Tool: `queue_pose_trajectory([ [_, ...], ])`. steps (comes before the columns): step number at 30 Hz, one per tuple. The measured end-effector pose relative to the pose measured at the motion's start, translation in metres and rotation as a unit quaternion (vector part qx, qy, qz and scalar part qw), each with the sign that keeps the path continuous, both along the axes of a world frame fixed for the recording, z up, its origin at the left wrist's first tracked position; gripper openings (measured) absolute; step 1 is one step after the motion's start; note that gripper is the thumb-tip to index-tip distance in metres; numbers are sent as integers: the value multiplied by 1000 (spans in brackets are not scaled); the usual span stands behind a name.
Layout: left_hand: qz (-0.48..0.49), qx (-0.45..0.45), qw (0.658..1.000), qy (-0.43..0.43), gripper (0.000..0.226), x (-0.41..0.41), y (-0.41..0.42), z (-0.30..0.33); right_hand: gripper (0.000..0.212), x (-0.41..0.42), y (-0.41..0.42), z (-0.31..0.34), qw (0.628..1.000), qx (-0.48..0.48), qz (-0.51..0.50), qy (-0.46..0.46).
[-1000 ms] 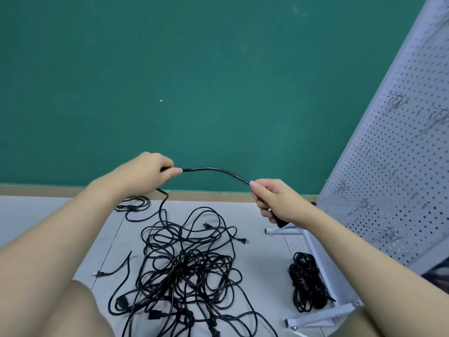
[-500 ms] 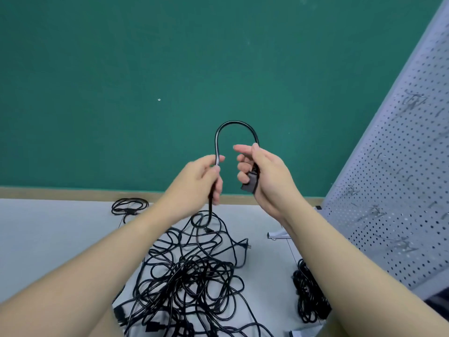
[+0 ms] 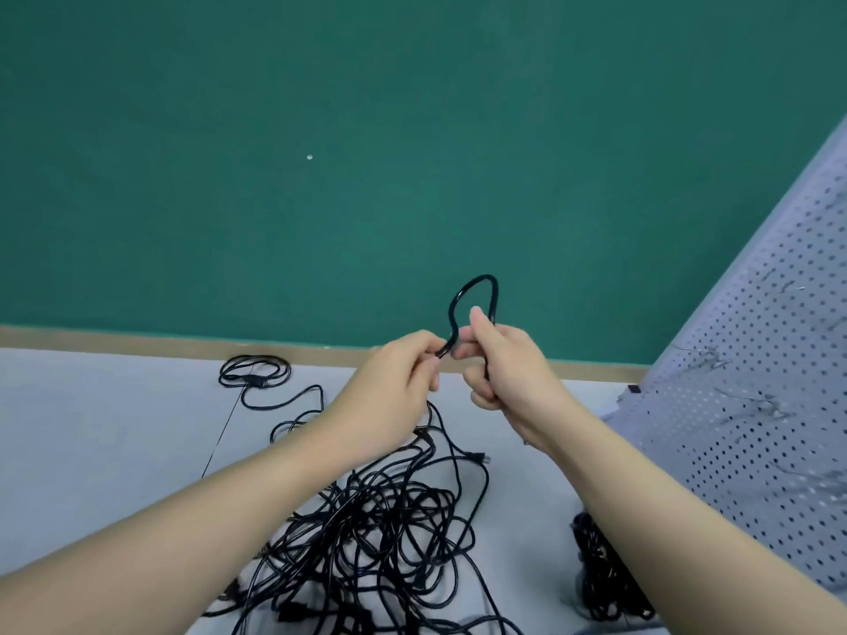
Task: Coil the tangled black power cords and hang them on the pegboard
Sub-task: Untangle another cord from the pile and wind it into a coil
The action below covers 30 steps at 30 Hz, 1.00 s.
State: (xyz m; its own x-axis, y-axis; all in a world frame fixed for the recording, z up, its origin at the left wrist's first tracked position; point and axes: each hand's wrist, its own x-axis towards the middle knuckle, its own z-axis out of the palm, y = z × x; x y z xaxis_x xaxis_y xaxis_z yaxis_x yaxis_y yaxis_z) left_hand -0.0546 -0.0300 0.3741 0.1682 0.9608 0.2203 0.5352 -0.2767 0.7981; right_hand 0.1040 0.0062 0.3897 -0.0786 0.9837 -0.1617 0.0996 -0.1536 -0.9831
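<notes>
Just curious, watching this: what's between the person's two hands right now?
In the head view, a short loop of black cord arches up between the left hand and right hand; both grip it, fingertips nearly touching.

Just one head cam, looking forward and down, close over the floor (image 3: 91, 405) facing the green wall (image 3: 321, 130).

A green wall (image 3: 321, 153) is seen across the background, marked by one small white speck (image 3: 309, 157). A tan baseboard strip (image 3: 137, 343) is set along its foot, where a pale grey floor (image 3: 91, 428) is met.
</notes>
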Motion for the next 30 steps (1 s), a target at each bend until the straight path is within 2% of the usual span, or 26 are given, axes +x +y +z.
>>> queue_pose_trajectory([
  [3, -5, -47, 993, -108, 14, 1, 5, -1, 40, 1, 4, -5, 999, 4, 15, -29],
  [5, -23, -79, 988, -133, 19, 4, 6, -2, 31, 2, 8, -7, 1000, 8, 13, -1],
  [8, -86, -129, 987, -41, 34, 6, 9, -8, 30, 5, 15, -8, 998, -5, 0, 69],
  [10, -136, -167, 976, 36, 45, 0, 13, -12, 28, 10, 21, -9, 987, -28, -15, 156],
  [13, -165, -182, 960, 135, 52, -19, 26, -15, 19, 25, 33, -6, 948, -78, -50, 304],
  [16, -162, -157, 944, 242, 50, -46, 44, -13, 15, 42, 43, -5, 907, -129, -50, 398],
  [19, -142, -153, 937, 280, 51, -72, 54, -7, 21, 52, 51, -9, 914, -140, -34, 380],
  [23, -130, -153, 949, 245, 58, -92, 56, 11, 59, 57, 51, -6, 938, -152, -39, 309],
  [26, -151, -162, 956, 192, 42, -89, 47, 31, 80, 56, 44, -6, 955, -161, -12, 248],
  [30, -164, -129, 972, 109, 29, -71, 31, 46, 78, 48, 28, -5, 968, -147, 46, 199],
])
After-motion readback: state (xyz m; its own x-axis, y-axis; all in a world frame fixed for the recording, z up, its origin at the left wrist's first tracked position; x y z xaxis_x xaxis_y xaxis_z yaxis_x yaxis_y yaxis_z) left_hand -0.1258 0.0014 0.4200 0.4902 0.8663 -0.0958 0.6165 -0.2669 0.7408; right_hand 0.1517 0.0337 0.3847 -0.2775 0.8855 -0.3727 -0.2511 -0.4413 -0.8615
